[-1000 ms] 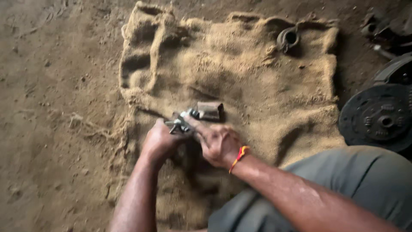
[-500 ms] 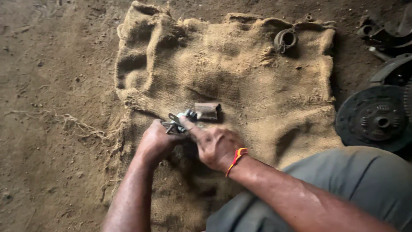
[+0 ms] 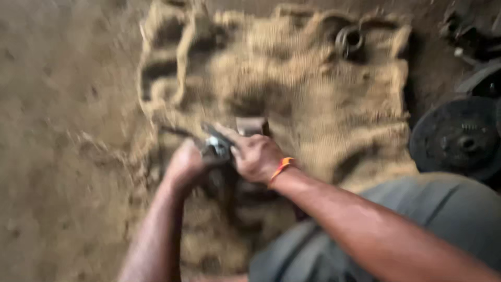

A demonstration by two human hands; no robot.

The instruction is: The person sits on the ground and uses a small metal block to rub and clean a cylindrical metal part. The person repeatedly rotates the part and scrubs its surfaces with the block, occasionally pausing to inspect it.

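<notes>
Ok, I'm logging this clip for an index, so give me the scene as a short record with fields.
setting: dirt floor with burlap sack spread out
left hand: grips small metal part
right hand: on same part, orange wristband
on sack: metal block, metal ring
beside sack: dark round disc
image: motion-blurred

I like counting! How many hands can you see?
2. The left hand and right hand meet over the brown burlap sack, on a small metal part.
</notes>
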